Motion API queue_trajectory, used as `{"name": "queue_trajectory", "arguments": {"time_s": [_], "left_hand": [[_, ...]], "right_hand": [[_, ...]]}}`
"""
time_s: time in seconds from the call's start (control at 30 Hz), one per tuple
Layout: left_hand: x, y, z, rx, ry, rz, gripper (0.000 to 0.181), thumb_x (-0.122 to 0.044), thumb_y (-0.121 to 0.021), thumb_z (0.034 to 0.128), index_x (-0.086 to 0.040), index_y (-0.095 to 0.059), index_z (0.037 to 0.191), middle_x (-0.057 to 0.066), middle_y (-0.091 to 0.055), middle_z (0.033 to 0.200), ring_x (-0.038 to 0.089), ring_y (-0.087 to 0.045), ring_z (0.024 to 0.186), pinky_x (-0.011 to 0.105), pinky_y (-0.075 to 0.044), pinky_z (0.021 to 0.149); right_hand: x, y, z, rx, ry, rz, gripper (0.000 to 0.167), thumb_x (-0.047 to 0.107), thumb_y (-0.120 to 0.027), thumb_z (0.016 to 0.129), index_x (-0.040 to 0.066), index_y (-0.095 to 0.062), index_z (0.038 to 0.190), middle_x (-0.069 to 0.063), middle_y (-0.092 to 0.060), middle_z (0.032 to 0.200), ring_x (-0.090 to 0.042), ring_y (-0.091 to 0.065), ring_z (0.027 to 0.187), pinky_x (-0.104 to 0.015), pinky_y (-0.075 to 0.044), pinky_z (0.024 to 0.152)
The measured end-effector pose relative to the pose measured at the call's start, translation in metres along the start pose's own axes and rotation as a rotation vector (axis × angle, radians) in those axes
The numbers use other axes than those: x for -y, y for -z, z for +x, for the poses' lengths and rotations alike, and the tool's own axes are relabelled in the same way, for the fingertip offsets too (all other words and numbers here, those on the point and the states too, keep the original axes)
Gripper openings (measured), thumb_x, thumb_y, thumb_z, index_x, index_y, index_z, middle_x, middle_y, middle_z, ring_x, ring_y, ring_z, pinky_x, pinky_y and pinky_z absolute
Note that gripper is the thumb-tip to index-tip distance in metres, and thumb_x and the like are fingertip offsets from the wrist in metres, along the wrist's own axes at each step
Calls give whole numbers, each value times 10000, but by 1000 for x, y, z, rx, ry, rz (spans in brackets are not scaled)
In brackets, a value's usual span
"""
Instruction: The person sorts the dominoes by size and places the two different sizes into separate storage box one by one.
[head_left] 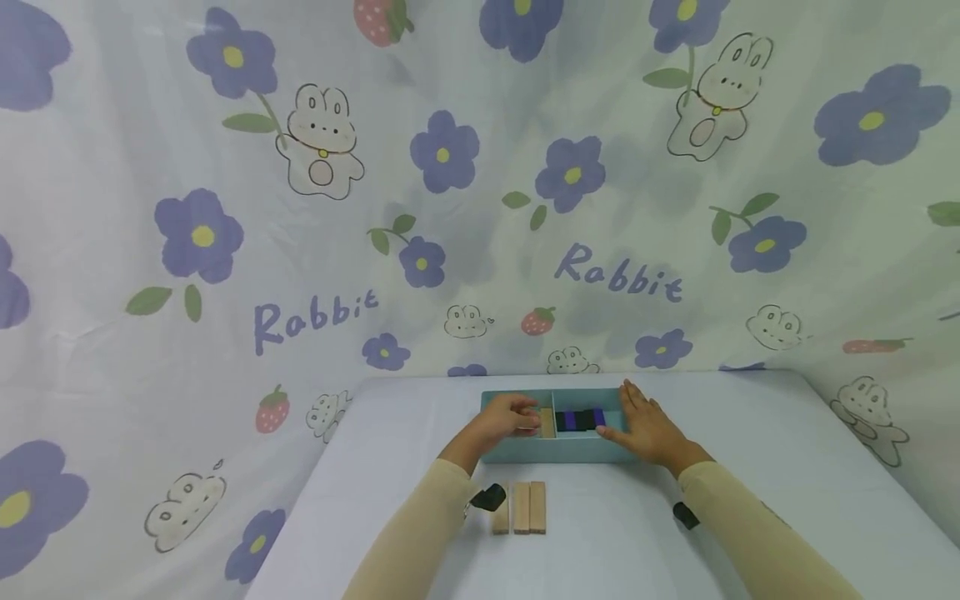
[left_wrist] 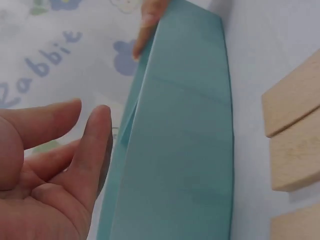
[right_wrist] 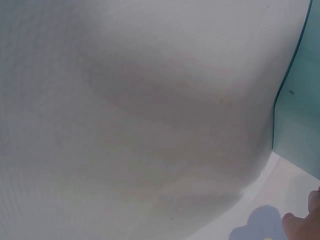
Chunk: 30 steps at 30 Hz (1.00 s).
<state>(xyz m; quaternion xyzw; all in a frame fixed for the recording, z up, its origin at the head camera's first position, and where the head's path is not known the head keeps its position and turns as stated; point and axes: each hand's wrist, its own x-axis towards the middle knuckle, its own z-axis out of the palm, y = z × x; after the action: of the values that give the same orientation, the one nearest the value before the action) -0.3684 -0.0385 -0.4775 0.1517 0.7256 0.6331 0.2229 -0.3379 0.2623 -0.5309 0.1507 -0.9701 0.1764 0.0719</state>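
Head view: a blue box (head_left: 558, 451) stands on the white desk (head_left: 600, 533), its long side toward the person, so both hands can come over it easily.
Divider (head_left: 553, 412): it parts the box into two compartments; this seems the reason why wooden and dark pieces lie separately.
Left hand (head_left: 501, 421): it is over the left compartment, its fingers lightly bent. In the left wrist view they stand apart, and I see nothing grasped between them.
Light wooden piece (head_left: 547, 422): it lies in the left compartment, just beside the divider and near the left fingertips; I cannot tell if they touch it.
Right hand (head_left: 647, 429): it rests at the box's right end, fingers stretched and not clenched, probably to keep the box steady. The right wrist view shows only little of it.
Black and purple pieces (head_left: 579, 419): they lie in a row in the right compartment, close to the divider, which perhaps helps to keep them in line.
Wooden blocks (head_left: 537, 507): three lie on the desk before the box, two side by side, the third slightly apart at left, partly hidden. This place seems handy for the left hand.
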Motion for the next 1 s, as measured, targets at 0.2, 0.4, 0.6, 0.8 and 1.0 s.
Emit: {"name": "queue_trajectory", "arguments": {"time_s": [0.2,0.4,0.6,0.8,1.0], "left_hand": [[7,6,-23,-10,-36,0,516,30,-656,902,88,-465,1378,293,-561,1182,319,-639,1011,356,-545,840],[16,11,-40,-35,-73,43,495,-9,-677,900,33,-513,1365,283,-584,1176,221,-657,944,353,-550,828],[24,15,-64,1,-78,84,524,-60,-689,904,54,-492,1376,282,-586,1175,291,-651,990,360,-548,834],[45,19,-86,5,-55,86,539,-28,-682,898,107,-464,1373,291,-579,1161,288,-653,970,365,-554,816],[64,17,-97,-31,-27,86,533,-9,-692,875,105,-484,1353,162,-629,1048,231,-656,905,352,-564,783]], "right_hand": [[0,-1,1,-6,14,-7,1075,720,-421,903,-141,-147,1486,-286,-92,1571,-445,-124,1430,-603,-139,1115],[-3,0,2,-1,10,-5,1083,724,-408,905,-147,-129,1485,-295,-64,1570,-455,-97,1430,-611,-120,1114],[-1,1,1,16,-5,24,1084,723,-417,902,-132,-111,1495,-277,-48,1579,-438,-81,1439,-600,-104,1122],[1,-1,2,21,-3,20,1079,722,-411,905,-127,-107,1498,-272,-52,1581,-432,-78,1441,-594,-110,1124],[-1,-1,-1,35,-9,25,1087,725,-406,905,-130,-93,1497,-274,-29,1582,-436,-66,1441,-602,-92,1121]]}}
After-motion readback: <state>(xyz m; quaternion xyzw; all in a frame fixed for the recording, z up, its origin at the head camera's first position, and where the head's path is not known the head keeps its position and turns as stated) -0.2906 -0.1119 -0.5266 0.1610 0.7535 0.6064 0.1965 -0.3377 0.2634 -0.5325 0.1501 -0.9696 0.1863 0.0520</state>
